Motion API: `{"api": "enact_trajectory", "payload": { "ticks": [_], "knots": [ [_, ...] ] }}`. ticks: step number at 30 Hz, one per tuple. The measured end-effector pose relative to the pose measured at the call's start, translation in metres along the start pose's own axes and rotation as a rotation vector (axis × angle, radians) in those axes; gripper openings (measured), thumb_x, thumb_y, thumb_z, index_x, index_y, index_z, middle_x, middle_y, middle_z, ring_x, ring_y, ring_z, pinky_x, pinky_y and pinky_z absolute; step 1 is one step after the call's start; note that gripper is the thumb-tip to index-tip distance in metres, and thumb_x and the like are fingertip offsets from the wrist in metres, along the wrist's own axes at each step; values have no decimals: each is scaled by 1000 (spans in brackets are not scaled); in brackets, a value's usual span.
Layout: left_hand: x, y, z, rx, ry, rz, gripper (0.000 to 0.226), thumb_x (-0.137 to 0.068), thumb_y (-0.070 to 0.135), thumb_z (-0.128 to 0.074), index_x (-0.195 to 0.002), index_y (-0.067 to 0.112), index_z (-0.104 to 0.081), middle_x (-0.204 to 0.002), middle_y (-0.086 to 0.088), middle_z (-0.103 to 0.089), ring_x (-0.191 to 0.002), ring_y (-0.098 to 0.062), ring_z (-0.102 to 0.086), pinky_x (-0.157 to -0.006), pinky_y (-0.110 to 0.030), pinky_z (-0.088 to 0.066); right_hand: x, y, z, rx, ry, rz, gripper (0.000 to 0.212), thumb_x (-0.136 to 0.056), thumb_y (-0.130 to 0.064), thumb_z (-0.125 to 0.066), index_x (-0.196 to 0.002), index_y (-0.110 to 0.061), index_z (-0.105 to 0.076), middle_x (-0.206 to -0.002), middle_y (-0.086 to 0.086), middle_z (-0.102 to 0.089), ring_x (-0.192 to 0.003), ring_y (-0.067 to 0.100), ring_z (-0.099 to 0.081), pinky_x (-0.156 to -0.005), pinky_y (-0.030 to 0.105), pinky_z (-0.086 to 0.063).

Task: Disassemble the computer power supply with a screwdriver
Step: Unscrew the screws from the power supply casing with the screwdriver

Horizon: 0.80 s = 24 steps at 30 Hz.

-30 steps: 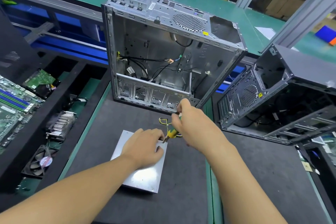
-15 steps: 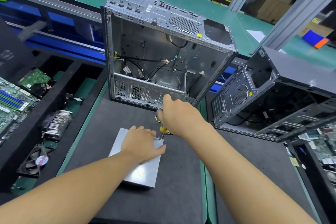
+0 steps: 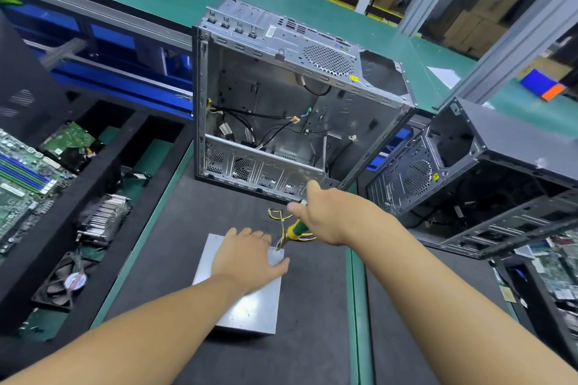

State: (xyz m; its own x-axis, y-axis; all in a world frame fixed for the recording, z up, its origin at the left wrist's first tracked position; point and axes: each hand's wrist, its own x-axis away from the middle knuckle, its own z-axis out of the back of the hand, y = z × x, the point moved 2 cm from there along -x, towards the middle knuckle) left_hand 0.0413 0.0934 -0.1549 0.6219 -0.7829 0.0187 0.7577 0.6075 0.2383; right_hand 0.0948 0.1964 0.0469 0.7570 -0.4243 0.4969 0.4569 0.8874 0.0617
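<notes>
A flat silver power supply box (image 3: 250, 306) lies on the dark mat in front of me. My left hand (image 3: 247, 256) rests flat on its top, fingers spread toward the far edge. My right hand (image 3: 325, 216) grips a screwdriver (image 3: 295, 230) with a green and yellow handle, its tip down at the box's far right corner. Yellow and coloured wires (image 3: 278, 219) trail from that corner across the mat.
An open silver computer case (image 3: 281, 109) stands upright just behind the box. A black case (image 3: 488, 178) lies on its side at the right. Left trays hold a motherboard (image 3: 22, 178), a heatsink (image 3: 103, 219) and a fan (image 3: 62, 283).
My right hand has turned on the screwdriver handle, with the index finger now stretched out. The camera view shifted slightly. My left hand stays on the box.
</notes>
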Motion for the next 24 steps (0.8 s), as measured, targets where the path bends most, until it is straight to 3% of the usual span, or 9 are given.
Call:
{"api": "enact_trajectory", "payload": {
  "ticks": [3,6,9,12,14,16,20,24],
  "knots": [
    [0,-1,-2,13,13,-7,65,-77,79,-19,-96,31,-59,-97,13,-63,-96,-13,-55,-83,-36,-34,-2,6,-6,51,99,65,26,-103,-42,-38,-102,-16,-42,-88,8,-48,-80,31,-48,-69,39,-40],
    [0,-1,-4,25,19,-20,64,-78,79,-20,-96,32,-60,-96,14,-63,-95,-13,-55,-82,-36,-33,-2,9,-8,-115,34,195,13,-97,-27,-50,-103,-18,-43,-101,4,-48,-82,27,-53,-79,43,-45],
    [-1,-2,-5,31,14,-28,64,-78,79,-20,-96,31,-59,-94,14,-61,-94,-13,-54,-81,-36,-31,-1,8,-6,-204,-28,235,18,-89,-13,-52,-99,-27,-46,-101,-2,-38,-73,16,-47,-73,38,-42],
    [-1,-2,-4,45,0,-29,65,-78,78,-19,-96,29,-59,-93,13,-60,-92,-14,-53,-82,-36,-32,-4,6,-6,-194,21,142,14,-96,-31,-49,-106,-24,-41,-102,0,-41,-75,22,-50,-74,38,-43],
    [-1,-2,-3,48,-6,-33,65,-78,77,-19,-96,29,-60,-92,13,-60,-92,-15,-53,-83,-37,-33,-7,7,-6,-144,58,45,23,-102,-43,-38,-93,-22,-35,-93,7,-49,-75,30,-51,-71,41,-42],
    [0,-2,-1,52,-7,-41,63,-79,76,-20,-95,29,-59,-92,13,-60,-92,-15,-53,-83,-37,-34,-8,9,-5,-101,79,16,30,-104,-44,-35,-81,-24,-30,-84,7,-53,-74,31,-49,-68,41,-43],
    [1,-3,1,117,-10,-81,51,-84,67,-24,-98,32,-58,-97,14,-61,-93,-12,-55,-80,-34,-34,-7,17,-14,-280,183,5,27,-101,-40,-43,-100,-13,-43,-78,4,-56,-75,31,-54,-65,38,-42],
    [1,-7,3,220,3,-126,31,-90,48,-34,-103,35,-59,-103,16,-64,-97,-10,-56,-78,-31,-33,1,30,-24,-372,193,-144,27,-99,-41,-46,-99,-14,-45,-73,2,-53,-71,30,-53,-58,36,-36]
  ]
}}
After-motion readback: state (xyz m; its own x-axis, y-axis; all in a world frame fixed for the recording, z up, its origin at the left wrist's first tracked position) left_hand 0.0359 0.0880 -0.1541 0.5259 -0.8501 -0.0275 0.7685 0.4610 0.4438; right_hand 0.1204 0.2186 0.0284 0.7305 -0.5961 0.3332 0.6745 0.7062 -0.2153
